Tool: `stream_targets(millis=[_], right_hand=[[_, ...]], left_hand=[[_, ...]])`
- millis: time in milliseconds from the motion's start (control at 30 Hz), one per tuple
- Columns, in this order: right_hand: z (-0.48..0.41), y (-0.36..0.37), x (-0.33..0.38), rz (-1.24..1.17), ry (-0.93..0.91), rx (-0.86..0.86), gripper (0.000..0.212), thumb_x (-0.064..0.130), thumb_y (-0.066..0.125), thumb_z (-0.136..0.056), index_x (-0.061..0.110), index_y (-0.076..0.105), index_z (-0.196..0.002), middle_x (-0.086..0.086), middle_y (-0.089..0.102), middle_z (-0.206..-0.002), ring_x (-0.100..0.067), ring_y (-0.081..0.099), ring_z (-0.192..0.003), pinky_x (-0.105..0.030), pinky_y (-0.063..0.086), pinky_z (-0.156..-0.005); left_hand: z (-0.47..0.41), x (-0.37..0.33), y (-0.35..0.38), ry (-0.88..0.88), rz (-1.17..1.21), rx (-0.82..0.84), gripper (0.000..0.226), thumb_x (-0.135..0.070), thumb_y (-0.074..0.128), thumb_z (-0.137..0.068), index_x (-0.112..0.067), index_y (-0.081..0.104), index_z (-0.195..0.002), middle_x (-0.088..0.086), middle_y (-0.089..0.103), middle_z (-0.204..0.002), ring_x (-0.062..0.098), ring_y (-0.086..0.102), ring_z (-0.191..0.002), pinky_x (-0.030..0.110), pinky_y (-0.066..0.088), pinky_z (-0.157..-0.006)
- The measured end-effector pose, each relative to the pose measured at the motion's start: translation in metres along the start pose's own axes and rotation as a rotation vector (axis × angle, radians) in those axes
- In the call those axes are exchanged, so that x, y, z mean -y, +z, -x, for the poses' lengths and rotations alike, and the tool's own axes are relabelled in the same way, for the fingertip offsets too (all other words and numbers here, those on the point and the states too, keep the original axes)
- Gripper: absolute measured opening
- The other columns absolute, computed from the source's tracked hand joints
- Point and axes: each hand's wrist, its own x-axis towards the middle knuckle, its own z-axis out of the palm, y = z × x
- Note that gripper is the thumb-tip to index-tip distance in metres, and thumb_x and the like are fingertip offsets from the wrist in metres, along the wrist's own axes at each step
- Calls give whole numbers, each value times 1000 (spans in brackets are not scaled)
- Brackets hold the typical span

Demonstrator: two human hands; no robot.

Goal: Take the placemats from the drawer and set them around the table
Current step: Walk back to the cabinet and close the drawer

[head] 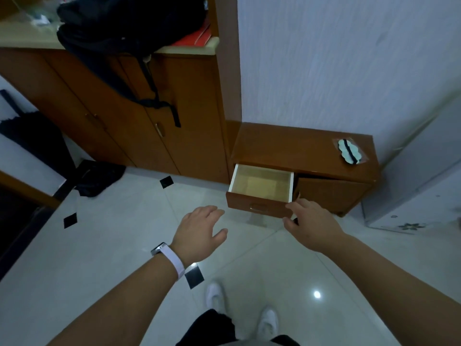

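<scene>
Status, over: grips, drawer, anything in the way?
Left grip open, in the air. Right grip open, at the front corner of the pulled-out brown wooden drawer. No placemats visible inside. Nothing blocking the drawer.

the drawer [260,188] front is glossy brown lacquered wood, but inside it's pale, matt, bare-looking wood with white edges. the low cabinet [299,146] around the drawer has the same shiny varnish, and on top, right of the drawer, sits a crinkly clear plastic packet [350,150]. the floor [124,245] in front of the drawer is polished white tile, super glossy, with black insets. the wall [349,58] above the drawer looks matt and rough. up left of the drawer, the black backpack [119,28] is matt cloth.
</scene>
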Motion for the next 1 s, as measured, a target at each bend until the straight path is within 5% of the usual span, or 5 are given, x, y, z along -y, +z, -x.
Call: stream_targets(millis=[600,800,1000], right_hand=[[-139,43,18,-37,291,0,36,43,47,-93,21,58,-119,1,59,-115,-22,53,-104,-38,47,-82],[-166,69,11,-80,382,23,44,41,49,-94,20,52,-133,-2,55,-130,-25,50,-117,-38,45,-90],[-199,124,-31,-82,385,69,48,39,51,-94,16,51,-136,-5,54,-134,-26,51,-117,-39,46,-90]], left_hand=[[-201,112,31,256,29,164,60,-53,39,-86,-24,51,-137,-3,50,-142,19,44,-129,34,33,-102],[-239,136,65,215,100,165,69,-55,30,-81,-20,54,-136,1,54,-139,24,49,-125,38,40,-100],[-276,146,130,129,124,193,59,-43,48,-90,-19,44,-143,8,44,-149,30,44,-131,43,39,-103]])
